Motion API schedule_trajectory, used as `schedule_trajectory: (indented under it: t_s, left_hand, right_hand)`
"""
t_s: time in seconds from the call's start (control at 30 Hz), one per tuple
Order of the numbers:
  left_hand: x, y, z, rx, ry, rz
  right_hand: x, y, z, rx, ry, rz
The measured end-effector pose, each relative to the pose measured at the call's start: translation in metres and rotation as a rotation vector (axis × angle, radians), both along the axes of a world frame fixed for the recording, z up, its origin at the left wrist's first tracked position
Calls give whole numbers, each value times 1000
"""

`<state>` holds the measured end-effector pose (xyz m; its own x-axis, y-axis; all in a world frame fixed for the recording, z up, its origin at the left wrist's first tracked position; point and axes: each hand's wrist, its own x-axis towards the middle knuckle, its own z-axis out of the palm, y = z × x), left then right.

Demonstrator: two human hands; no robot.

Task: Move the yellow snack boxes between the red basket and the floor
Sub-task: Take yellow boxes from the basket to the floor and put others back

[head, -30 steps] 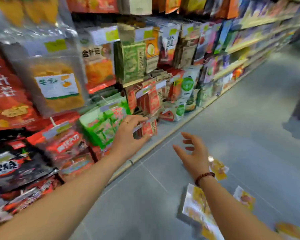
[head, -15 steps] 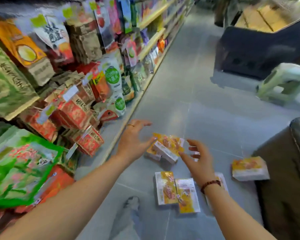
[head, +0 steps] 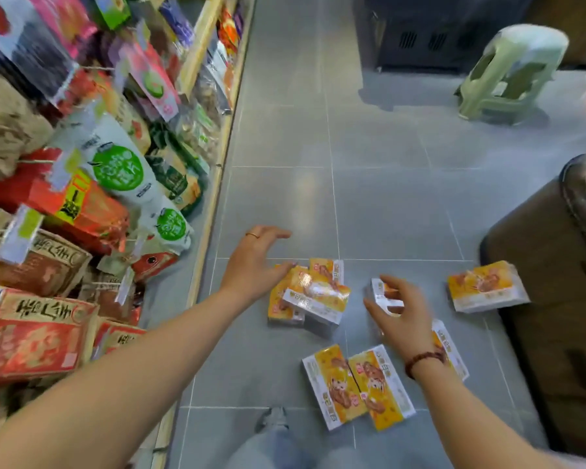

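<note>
Several yellow snack boxes lie on the grey tiled floor [head: 285, 198]. A small pile of boxes [head: 313, 294] sits at centre, and my left hand [head: 254, 262] hovers open at its left edge, fingertips touching or nearly touching it. My right hand [head: 398, 311] is spread open over a white-sided box [head: 381, 292]. Two boxes lie flat side by side [head: 357, 385] nearer me. Another box [head: 486, 286] rests by the dark bin at right, and one [head: 449, 346] is partly hidden under my right wrist. No red basket is in view.
Shelves packed with snack bags [head: 115, 170] run along the left, down to floor level. A dark brown bin [head: 555, 299] stands at right, a pale green plastic stool [head: 511, 72] and a black crate [head: 430, 32] farther back. My shoe [head: 273, 419] is at the bottom.
The view has swung from the shelves down to the floor. Both hands have dropped toward the boxes, the left to the central pile, the right over a box beside it.
</note>
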<state>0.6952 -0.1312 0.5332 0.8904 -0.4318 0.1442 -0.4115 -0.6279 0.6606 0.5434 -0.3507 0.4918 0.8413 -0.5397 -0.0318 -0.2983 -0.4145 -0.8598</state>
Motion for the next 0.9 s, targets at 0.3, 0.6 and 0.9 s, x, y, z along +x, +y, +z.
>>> schedule_trajectory:
  t_s: [0.3, 0.6, 0.9]
  left_hand:
    - [69, -39, -159, 58, 139, 0]
    - [98, -50, -412, 78, 258, 48]
    - [116, -66, -558, 99, 398, 8]
  right_hand:
    - [69, -21, -134, -33, 152, 56]
    - [106, -30, -380, -33, 320, 13]
    - [124, -47, -516, 109, 389, -80]
